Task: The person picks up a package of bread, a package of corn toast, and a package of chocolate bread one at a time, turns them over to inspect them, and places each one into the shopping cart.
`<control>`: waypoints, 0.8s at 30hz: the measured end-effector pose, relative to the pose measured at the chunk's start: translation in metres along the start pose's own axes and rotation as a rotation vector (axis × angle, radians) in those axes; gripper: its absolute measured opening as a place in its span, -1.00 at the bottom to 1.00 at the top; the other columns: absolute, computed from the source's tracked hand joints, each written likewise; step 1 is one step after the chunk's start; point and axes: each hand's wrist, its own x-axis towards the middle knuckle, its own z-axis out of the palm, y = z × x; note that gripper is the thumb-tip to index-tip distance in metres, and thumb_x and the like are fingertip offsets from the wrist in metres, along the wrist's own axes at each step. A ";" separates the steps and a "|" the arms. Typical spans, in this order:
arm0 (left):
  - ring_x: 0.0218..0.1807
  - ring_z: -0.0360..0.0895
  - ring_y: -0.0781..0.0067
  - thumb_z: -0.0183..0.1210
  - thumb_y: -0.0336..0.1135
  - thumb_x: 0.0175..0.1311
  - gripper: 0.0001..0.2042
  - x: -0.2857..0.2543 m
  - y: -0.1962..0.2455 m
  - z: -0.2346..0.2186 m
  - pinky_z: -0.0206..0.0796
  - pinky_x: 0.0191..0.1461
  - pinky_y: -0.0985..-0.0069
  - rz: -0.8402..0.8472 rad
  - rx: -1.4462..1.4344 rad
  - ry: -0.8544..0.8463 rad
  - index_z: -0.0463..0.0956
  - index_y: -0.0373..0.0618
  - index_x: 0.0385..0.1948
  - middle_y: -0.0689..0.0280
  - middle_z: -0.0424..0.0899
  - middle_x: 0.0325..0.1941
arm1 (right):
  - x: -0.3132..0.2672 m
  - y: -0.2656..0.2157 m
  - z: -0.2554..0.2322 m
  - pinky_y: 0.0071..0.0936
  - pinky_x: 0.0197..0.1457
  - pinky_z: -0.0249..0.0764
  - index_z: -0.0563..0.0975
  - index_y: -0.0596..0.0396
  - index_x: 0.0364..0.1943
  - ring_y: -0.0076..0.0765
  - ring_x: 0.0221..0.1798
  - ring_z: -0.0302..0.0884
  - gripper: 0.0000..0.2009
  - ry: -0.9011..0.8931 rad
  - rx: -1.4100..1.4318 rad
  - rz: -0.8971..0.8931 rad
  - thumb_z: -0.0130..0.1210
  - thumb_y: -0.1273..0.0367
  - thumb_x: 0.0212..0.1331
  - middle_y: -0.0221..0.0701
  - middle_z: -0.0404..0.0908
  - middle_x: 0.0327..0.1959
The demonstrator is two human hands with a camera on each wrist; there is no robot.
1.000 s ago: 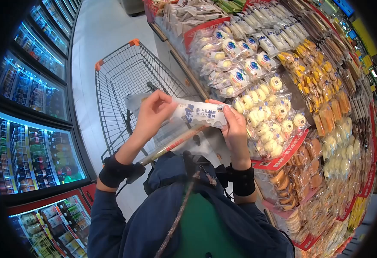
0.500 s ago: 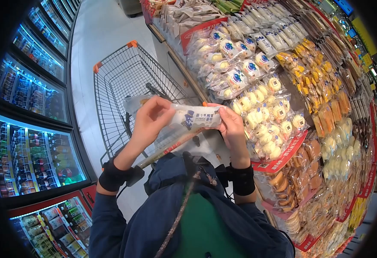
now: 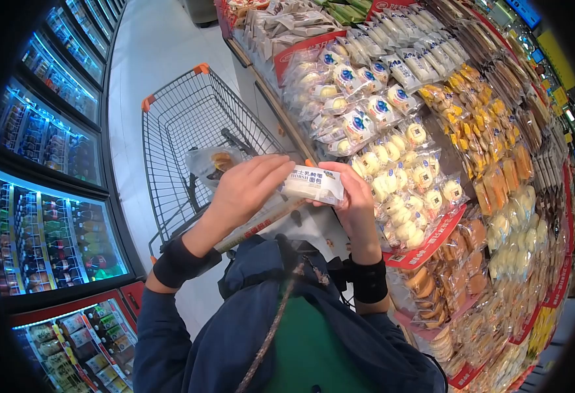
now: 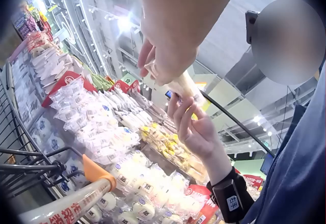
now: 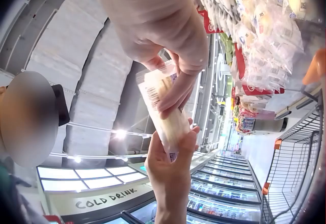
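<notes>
A white wrapped bread package (image 3: 311, 186) with blue print is held between both hands over the cart handle. My right hand (image 3: 355, 188) grips its right end, thumb on the near side. My left hand (image 3: 247, 190) lies back-upward over the left end and covers part of the print. From below, in the right wrist view, the left hand (image 5: 170, 168) has thumb and fingers round one end of the package, while the right hand (image 5: 165, 35) pinches the other end. The barcode side of the wrapper (image 5: 151, 92) shows there.
A shopping cart (image 3: 169, 118) stands ahead, with a clear plastic bag (image 3: 202, 164) of food in it. Stacked wrapped breads (image 3: 399, 196) fill the sloping display on the right. Glass drink fridges (image 3: 58, 223) line the left side.
The left hand has turned from pinching the package's left corner to lying over that end, back upward. The package has tilted and now shows less of its left print. The right hand keeps its hold.
</notes>
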 end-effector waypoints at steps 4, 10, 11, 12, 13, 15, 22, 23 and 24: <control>-0.25 0.61 0.42 0.22 -0.48 0.03 -0.59 -0.003 0.005 0.000 0.42 -0.26 0.53 -0.372 -0.541 -0.045 0.39 -0.17 -0.02 0.24 0.62 -0.21 | 0.001 0.004 -0.012 -0.44 -0.18 0.51 0.33 0.39 0.02 -0.27 -0.20 0.55 -0.58 -0.049 0.057 -0.050 -0.34 0.25 0.35 -0.07 0.50 -0.13; -0.34 0.62 0.49 0.07 -0.27 0.27 -0.60 0.004 0.010 -0.015 0.42 -0.29 0.64 -0.815 -1.375 -0.242 0.29 -0.28 0.08 0.15 0.62 -0.20 | 0.000 0.003 -0.018 -0.49 -0.21 0.49 0.35 0.38 0.00 -0.34 -0.28 0.53 -0.56 0.075 -0.051 -0.056 -0.35 0.22 0.35 -0.10 0.51 -0.16; -0.34 0.62 0.49 0.07 -0.27 0.27 -0.60 0.003 0.010 -0.014 0.42 -0.29 0.64 -0.821 -1.381 -0.239 0.29 -0.27 0.08 0.16 0.62 -0.20 | 0.000 0.004 -0.018 -0.49 -0.21 0.48 0.35 0.38 0.00 -0.34 -0.28 0.53 -0.57 0.073 -0.050 -0.055 -0.35 0.22 0.35 -0.10 0.51 -0.16; -0.34 0.62 0.49 0.07 -0.26 0.27 -0.59 0.003 0.011 -0.014 0.42 -0.29 0.65 -0.827 -1.386 -0.236 0.29 -0.26 0.09 0.16 0.62 -0.20 | 0.000 0.004 -0.018 -0.50 -0.20 0.48 0.35 0.38 -0.01 -0.35 -0.27 0.53 -0.57 0.072 -0.048 -0.054 -0.34 0.22 0.35 -0.11 0.51 -0.16; -0.34 0.62 0.48 0.07 -0.26 0.26 -0.59 0.002 0.011 -0.013 0.42 -0.29 0.65 -0.833 -1.392 -0.234 0.29 -0.26 0.09 0.17 0.62 -0.20 | 0.000 0.004 -0.018 -0.50 -0.20 0.48 0.35 0.37 -0.01 -0.35 -0.27 0.53 -0.57 0.067 -0.050 -0.052 -0.34 0.22 0.35 -0.11 0.51 -0.16; -0.33 0.62 0.48 0.07 -0.25 0.27 -0.59 0.001 0.010 -0.014 0.42 -0.28 0.65 -0.835 -1.394 -0.234 0.29 -0.25 0.09 0.16 0.62 -0.20 | 0.001 0.004 -0.017 -0.50 -0.20 0.48 0.35 0.37 0.00 -0.35 -0.27 0.53 -0.58 0.058 -0.056 -0.049 -0.33 0.23 0.35 -0.13 0.51 -0.17; -0.24 0.59 0.49 0.03 -0.23 0.30 -0.60 -0.010 0.010 -0.011 0.44 -0.23 0.62 -0.816 -1.368 -0.168 0.28 -0.24 0.10 0.16 0.58 -0.11 | 0.005 0.009 -0.011 -0.47 -0.23 0.51 0.34 0.38 -0.05 -0.29 -0.29 0.54 -0.61 0.058 -0.104 0.007 -0.35 0.27 0.34 -0.07 0.51 -0.21; -0.22 0.59 0.49 0.02 -0.25 0.31 -0.61 -0.015 0.007 -0.008 0.43 -0.22 0.61 -0.781 -1.306 -0.168 0.28 -0.25 0.11 0.16 0.58 -0.10 | 0.006 0.012 -0.010 -0.47 -0.23 0.51 0.34 0.38 -0.05 -0.29 -0.29 0.54 -0.62 0.053 -0.102 0.016 -0.34 0.27 0.33 -0.07 0.51 -0.21; -0.20 0.58 0.49 0.02 -0.27 0.31 -0.61 -0.019 0.004 -0.004 0.43 -0.20 0.61 -0.744 -1.244 -0.168 0.28 -0.26 0.11 0.17 0.57 -0.10 | 0.007 0.014 -0.009 -0.47 -0.23 0.51 0.33 0.38 -0.05 -0.29 -0.29 0.54 -0.62 0.049 -0.099 0.024 -0.32 0.28 0.32 -0.07 0.51 -0.21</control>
